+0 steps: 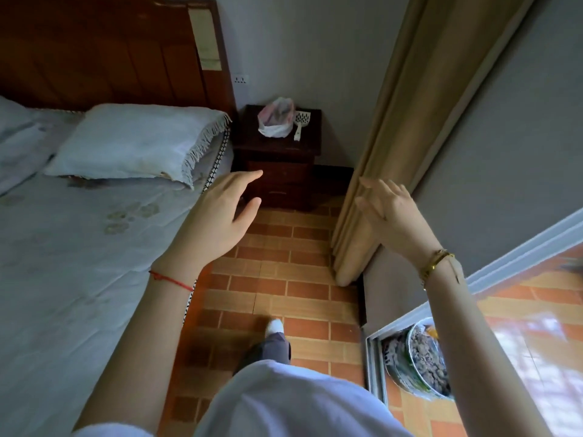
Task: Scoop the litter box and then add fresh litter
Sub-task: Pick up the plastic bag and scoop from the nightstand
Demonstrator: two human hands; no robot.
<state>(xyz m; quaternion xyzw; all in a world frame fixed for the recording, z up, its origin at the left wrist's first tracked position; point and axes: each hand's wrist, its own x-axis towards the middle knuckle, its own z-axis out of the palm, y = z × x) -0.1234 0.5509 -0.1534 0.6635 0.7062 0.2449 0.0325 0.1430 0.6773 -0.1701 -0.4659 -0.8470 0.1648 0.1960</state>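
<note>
A white slotted litter scoop (300,125) lies on a dark wooden nightstand (280,152) in the far corner, beside a crumpled plastic bag (276,121). A round basin of grey litter (426,357) sits on the floor at the lower right, beyond a sliding door track. My left hand (220,212) is held out in front of me with straight fingers and holds nothing. My right hand (391,212) is also raised, fingers spread, empty, close to the curtain. Both hands are well short of the nightstand.
A bed (79,247) with a pale pillow (135,140) fills the left side. A beige curtain (394,121) hangs at the right. A narrow brick-tiled floor strip (284,279) runs between them to the nightstand. My foot (275,326) is on the tiles.
</note>
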